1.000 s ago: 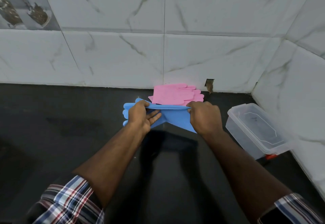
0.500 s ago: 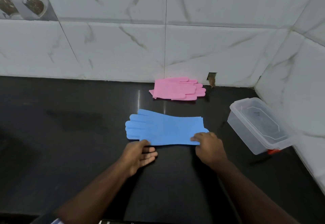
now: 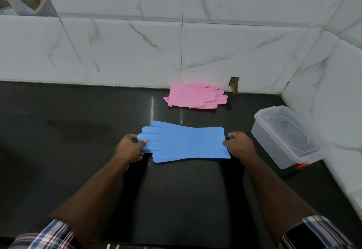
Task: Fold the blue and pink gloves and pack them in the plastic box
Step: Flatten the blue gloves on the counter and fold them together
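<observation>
The blue gloves [image 3: 184, 143] lie flat and stacked on the black counter, fingers pointing left, cuffs right. My left hand [image 3: 130, 148] pinches the fingertip end, thumb on top. At the cuff end my right hand [image 3: 240, 146] pinches the edge of the stack. The pink gloves [image 3: 195, 96] lie stacked farther back, against the tiled wall, fingers pointing right. The clear plastic box [image 3: 284, 137] stands at the right with its lid on, close to the side wall.
The black counter [image 3: 78, 151] runs into a corner of white marble-look tiles at the back and right. A small hole in the back wall [image 3: 234, 84] sits just right of the pink gloves. A red clip [image 3: 300, 165] shows under the box's near corner.
The blue gloves were lifted near the pink pair, then laid flat nearer to me. Both hands have shifted from the near edge to the two ends and now pinch them.
</observation>
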The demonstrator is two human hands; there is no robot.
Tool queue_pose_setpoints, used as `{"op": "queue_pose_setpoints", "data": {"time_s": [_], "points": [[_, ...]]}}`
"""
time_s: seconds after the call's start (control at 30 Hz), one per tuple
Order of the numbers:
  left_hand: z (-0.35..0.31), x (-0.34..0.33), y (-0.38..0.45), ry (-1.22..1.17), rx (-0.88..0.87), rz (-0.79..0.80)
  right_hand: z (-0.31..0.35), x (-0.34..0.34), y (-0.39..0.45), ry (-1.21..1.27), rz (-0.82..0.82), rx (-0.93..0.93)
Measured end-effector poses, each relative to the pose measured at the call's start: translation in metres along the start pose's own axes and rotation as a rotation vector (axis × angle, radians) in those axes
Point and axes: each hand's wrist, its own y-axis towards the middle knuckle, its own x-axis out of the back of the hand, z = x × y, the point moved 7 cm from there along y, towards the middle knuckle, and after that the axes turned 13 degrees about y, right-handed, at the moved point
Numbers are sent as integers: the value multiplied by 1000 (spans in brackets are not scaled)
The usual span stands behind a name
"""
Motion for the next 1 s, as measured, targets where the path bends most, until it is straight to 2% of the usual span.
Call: {"op": "queue_pose_setpoints", "data": {"time_s": [0.33,0.47,0.63,0.77,1.0], "points": [[2,2,4,-9,-6,27,17,-5,34,-41,21,60],[0,2,2,-10,-37,10,18,1,41,79,-65,48],[1,2,4,-2,-62,-11,30,7,37,256,-158,170],[1,2,2,2,-68,-26,24,-2,43,158,-110,163],[1,5,-6,-61,-67,-36,19,-19,64,-130,92,153]]}}
